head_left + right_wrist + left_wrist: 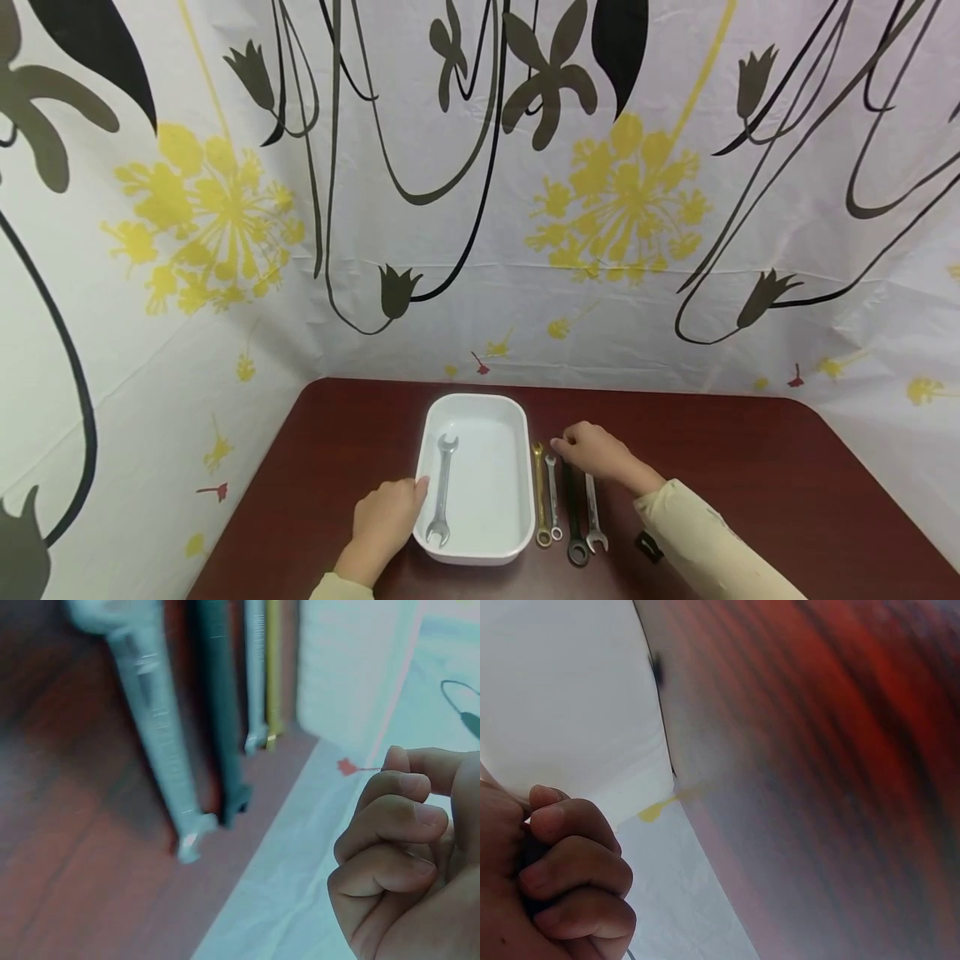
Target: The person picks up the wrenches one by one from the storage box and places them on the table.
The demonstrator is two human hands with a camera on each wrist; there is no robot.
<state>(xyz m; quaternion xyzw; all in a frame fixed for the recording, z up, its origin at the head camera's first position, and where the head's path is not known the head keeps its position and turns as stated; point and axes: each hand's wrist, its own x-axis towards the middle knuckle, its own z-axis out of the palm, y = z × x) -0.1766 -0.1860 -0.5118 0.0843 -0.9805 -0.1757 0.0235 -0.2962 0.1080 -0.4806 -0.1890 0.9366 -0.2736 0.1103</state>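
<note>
A white rectangular tray (pixel 491 546) stands on the dark red table, and a silver open-ended wrench (pixel 443 492) lies lengthwise in its left side. My left hand (pixel 386 512) grips the tray's left rim with its thumb over the edge; in the left wrist view its other fingers (pixel 585 866) are curled. Right of the tray lie a gold wrench (pixel 540 500), a small silver wrench (pixel 553 500), a black wrench (pixel 574 517) and a larger silver wrench (pixel 593 512). Over their far ends hovers my right hand (pixel 596 450), fingers loosely curled and holding nothing.
A small black object (pixel 648 547) lies beneath the right forearm, partly hidden by the sleeve. Behind and left of the table (pixel 712 450) hangs a white curtain (pixel 480 250) printed with flowers.
</note>
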